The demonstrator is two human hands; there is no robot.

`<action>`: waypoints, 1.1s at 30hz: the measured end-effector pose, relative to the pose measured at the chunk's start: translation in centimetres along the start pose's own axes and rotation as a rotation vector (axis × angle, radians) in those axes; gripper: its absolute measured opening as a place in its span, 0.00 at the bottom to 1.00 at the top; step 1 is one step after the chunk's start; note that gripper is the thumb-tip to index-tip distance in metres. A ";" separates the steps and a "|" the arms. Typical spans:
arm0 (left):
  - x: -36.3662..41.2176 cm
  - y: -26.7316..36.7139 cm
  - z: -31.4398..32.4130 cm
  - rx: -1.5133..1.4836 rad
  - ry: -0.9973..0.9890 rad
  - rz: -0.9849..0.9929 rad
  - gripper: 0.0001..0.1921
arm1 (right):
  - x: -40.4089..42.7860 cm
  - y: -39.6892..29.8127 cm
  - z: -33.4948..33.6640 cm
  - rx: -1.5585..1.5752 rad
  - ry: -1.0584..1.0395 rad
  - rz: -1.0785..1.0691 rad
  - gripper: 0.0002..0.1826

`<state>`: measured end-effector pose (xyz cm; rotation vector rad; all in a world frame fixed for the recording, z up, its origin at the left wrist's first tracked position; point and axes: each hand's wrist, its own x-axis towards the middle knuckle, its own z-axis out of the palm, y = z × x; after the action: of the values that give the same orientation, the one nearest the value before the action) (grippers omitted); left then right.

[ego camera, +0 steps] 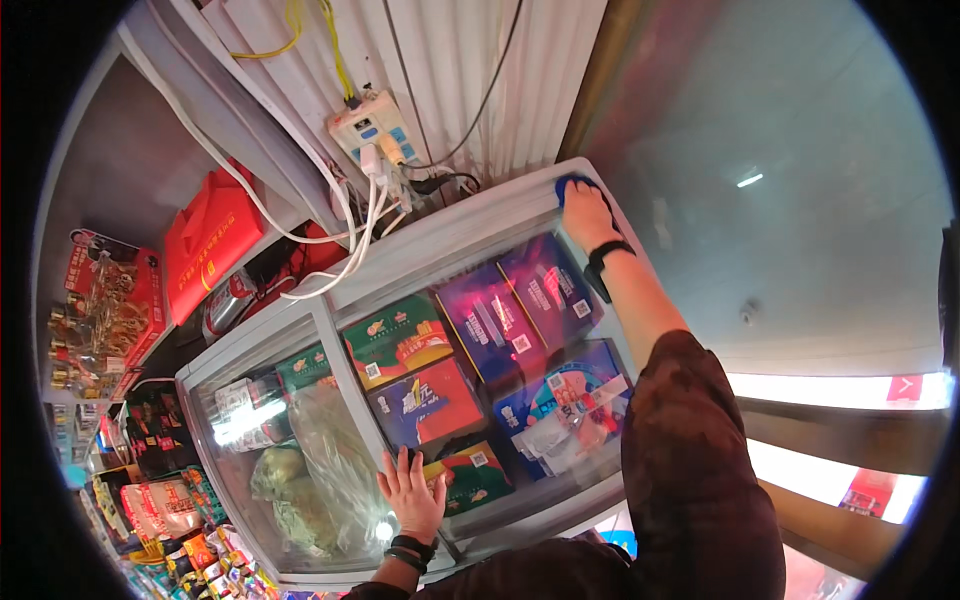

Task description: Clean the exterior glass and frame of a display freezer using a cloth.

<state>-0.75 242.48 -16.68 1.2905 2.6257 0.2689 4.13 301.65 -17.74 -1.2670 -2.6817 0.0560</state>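
Observation:
My right hand (589, 217) is at the far right corner of a chest freezer's pale frame (450, 214), pressing down a blue cloth (562, 187) that is mostly hidden under the palm and fingers. My left hand (411, 495) lies flat, fingers spread, on the sliding glass lid beside the middle bar (349, 382). Beneath the glass are purple cartons (487, 322), a green carton (397, 337) and a blue-and-red carton (431, 401). Under the left pane sit clear plastic bags (330, 450) with unclear contents.
White cables (367, 225) run from a power strip (375, 131) on the corrugated wall, draping over the freezer's back edge. A red gift bag (214, 236) stands on a shelf at left. Packaged goods (202, 555) crowd the lower left. A smooth grey panel (750, 187) rises on the right.

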 end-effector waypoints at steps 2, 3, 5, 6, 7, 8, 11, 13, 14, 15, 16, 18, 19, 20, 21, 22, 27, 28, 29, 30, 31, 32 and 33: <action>0.0 -0.1 -0.4 0.017 -0.007 -0.014 0.31 | 0.9 -0.7 -0.8 0.024 -0.041 0.018 0.19; 0.2 0.0 -0.7 0.009 0.005 -0.005 0.32 | 0.4 -1.0 -0.8 0.031 -0.076 0.038 0.20; 0.4 0.3 -0.5 -0.006 0.011 0.007 0.32 | -0.9 1.1 -0.6 0.055 -0.017 -0.006 0.25; 0.3 0.1 -0.4 0.015 0.015 -0.004 0.32 | -1.8 0.6 -1.1 0.084 -0.088 0.026 0.29; 0.3 0.0 -0.3 0.028 0.021 -0.001 0.32 | -3.1 1.1 -1.1 0.083 -0.091 0.028 0.29; 0.3 -0.1 -0.2 0.034 -0.003 -0.005 0.32 | -4.6 1.6 -1.2 0.105 -0.072 0.049 0.30; 0.2 0.3 -0.4 0.019 0.007 0.008 0.32 | -10.2 3.6 -1.8 0.092 -0.070 0.094 0.33; -0.1 -0.1 -0.1 0.014 0.014 0.026 0.32 | -14.3 3.9 -2.5 0.029 -0.129 0.111 0.31; -0.2 -0.3 0.1 0.030 0.042 0.033 0.32 | -16.2 4.1 -2.8 0.015 -0.122 0.126 0.31; -0.3 -0.4 0.1 0.048 0.070 0.040 0.31 | -18.1 4.2 -3.0 0.043 -0.096 0.112 0.30; -0.5 -0.5 0.1 0.064 0.087 0.046 0.31 | -19.7 4.4 -3.4 0.072 -0.070 0.097 0.28; -0.6 -0.4 0.1 0.062 0.088 0.056 0.31 | -22.4 4.8 -4.3 0.079 -0.075 0.131 0.26; -0.6 -0.4 0.0 0.068 0.088 0.049 0.31 | -23.5 4.5 -4.9 0.096 -0.086 0.151 0.25; -0.5 -0.1 0.2 0.058 0.088 0.055 0.31 | -24.4 5.0 -4.8 0.026 -0.021 0.126 0.23; -0.4 0.0 0.1 0.056 0.086 0.064 0.31 | -25.3 5.4 -5.1 0.022 -0.019 0.135 0.23; -0.4 0.1 0.2 0.052 0.097 0.071 0.31 | -26.1 5.7 -5.4 0.033 -0.039 0.162 0.23; -0.4 -0.5 0.1 0.036 0.134 0.086 0.31 | -29.3 5.5 -7.1 0.048 -0.134 0.288 0.23; -0.4 -0.6 0.1 0.034 0.147 0.091 0.30 | -29.7 5.5 -7.1 0.044 -0.112 0.307 0.20; -0.4 -0.7 0.0 0.027 0.164 0.083 0.30 | -29.8 5.3 -7.0 0.040 -0.098 0.293 0.20; -0.5 -0.6 0.4 0.015 0.157 0.098 0.30 | -29.9 5.5 -6.9 0.006 -0.123 0.302 0.19; -0.7 -0.9 0.4 0.009 0.151 0.108 0.29 | -29.6 5.3 -7.0 -0.020 -0.149 0.309 0.17; -0.6 -1.1 0.4 0.006 0.161 0.105 0.28 | -28.9 5.1 -7.0 -0.017 -0.191 0.322 0.15; -0.7 -1.0 0.1 0.000 0.173 0.097 0.28 | -28.2 4.8 -6.9 -0.021 -0.182 0.310 0.15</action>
<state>-1.07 241.28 -16.99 1.4579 2.7069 0.4132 26.57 282.68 -15.44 -1.7511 -2.6077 0.1922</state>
